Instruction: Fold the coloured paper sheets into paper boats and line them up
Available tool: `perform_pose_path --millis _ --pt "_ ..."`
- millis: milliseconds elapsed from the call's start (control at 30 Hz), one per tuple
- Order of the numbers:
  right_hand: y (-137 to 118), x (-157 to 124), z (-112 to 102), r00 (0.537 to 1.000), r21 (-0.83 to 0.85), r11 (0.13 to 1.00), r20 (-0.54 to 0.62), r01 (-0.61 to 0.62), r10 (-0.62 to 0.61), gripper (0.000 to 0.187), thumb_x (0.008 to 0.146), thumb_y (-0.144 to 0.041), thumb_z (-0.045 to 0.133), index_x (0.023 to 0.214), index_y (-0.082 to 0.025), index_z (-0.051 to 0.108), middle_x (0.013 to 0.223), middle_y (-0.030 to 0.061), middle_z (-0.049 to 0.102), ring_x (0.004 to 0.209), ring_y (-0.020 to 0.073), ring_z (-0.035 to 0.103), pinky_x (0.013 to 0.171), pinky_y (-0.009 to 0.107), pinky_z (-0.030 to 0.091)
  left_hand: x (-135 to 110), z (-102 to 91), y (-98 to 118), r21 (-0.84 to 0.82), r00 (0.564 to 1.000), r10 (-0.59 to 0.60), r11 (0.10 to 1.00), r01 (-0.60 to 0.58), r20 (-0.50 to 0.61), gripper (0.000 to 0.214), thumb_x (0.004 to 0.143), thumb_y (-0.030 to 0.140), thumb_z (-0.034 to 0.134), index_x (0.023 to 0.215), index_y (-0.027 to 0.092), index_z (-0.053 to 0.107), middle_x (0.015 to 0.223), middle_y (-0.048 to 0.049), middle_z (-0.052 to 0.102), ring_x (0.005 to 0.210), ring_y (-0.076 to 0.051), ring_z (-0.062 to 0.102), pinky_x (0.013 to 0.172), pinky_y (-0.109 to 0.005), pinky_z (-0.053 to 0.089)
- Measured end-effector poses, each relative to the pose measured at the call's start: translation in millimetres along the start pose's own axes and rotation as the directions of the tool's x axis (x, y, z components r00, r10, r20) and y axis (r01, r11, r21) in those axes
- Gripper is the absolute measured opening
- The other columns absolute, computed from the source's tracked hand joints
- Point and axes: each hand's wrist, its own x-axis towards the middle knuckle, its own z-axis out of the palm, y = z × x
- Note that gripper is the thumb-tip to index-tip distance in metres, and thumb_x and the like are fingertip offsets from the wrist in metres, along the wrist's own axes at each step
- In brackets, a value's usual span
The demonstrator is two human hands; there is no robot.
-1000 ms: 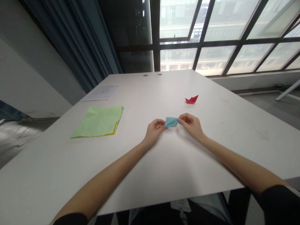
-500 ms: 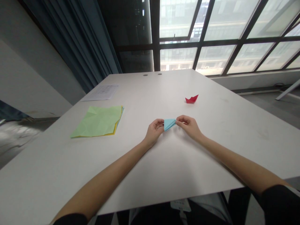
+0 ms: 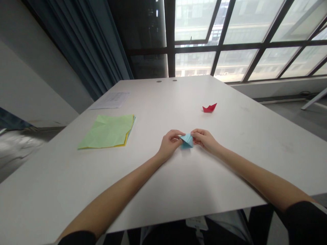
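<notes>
A small folded light-blue paper (image 3: 187, 140) hangs just above the white table (image 3: 194, 183), held between both hands. My left hand (image 3: 170, 142) pinches its left corner with thumb and fingers closed. My right hand (image 3: 204, 139) pinches its right side, fingers curled. The two hands are close together, nearly touching across the paper. A finished red paper boat (image 3: 209, 108) sits on the table farther back and to the right.
A stack of coloured paper sheets (image 3: 108, 131), light green on top, lies at the left. A white printed sheet (image 3: 111, 100) lies beyond it near the far left edge. Dark curtains and large windows stand behind the table.
My hands have drawn closer together. The blue paper has gone from a flat stretched triangle to a smaller bunched shape, pointing downward.
</notes>
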Motion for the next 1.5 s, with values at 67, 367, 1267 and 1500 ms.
perform_pose_path --millis 67,367,1267,1500 --pt "-2 -1 2 1.0 0.03 0.999 -0.012 -0.026 0.027 0.021 0.063 -0.032 0.069 0.071 -0.016 0.058 0.056 -0.0019 0.06 0.047 0.0072 0.056 0.049 0.018 0.043 0 -0.3 -4 0.04 1.0 -0.016 0.999 0.017 -0.023 0.015 0.069 0.025 0.064 0.079 0.015 0.064 0.077 -0.0022 0.06 0.067 -0.01 0.054 0.062 -0.022 0.044" --pt "-1 -5 4 0.979 -0.153 0.971 0.116 0.184 -0.167 0.034 0.065 -0.04 0.07 0.089 -0.017 0.06 0.086 0.0056 0.068 0.072 0.0142 0.065 0.066 0.026 0.051 1 -3.7 -6 0.173 0.962 -0.069 0.978 0.118 -0.266 0.023 0.07 0.038 0.062 0.066 0.016 0.058 0.057 0.0033 0.057 0.051 -0.009 0.051 0.051 -0.02 0.04" --pt "0 -9 -2 0.901 -0.559 0.757 -0.041 0.338 -0.432 0.024 0.077 -0.039 0.055 0.085 -0.017 0.062 0.064 0.0028 0.066 0.061 0.0163 0.063 0.059 0.027 0.049 0 0.6 -2 -0.043 0.987 -0.151 0.988 0.149 -0.054 0.031 0.07 0.037 0.065 0.09 0.014 0.064 0.056 -0.0004 0.061 0.055 -0.013 0.06 0.056 -0.023 0.047" --pt "1 -7 -3 0.882 -0.459 0.778 0.029 0.429 -0.47 0.02 0.078 -0.029 0.052 0.093 -0.019 0.059 0.083 0.0038 0.066 0.073 0.0168 0.065 0.07 0.031 0.051 2 -0.5 0 -0.065 0.987 -0.128 0.99 0.122 -0.093 0.023 0.069 0.021 0.06 0.091 0.016 0.065 0.08 -0.0044 0.067 0.073 -0.015 0.063 0.062 -0.024 0.049"
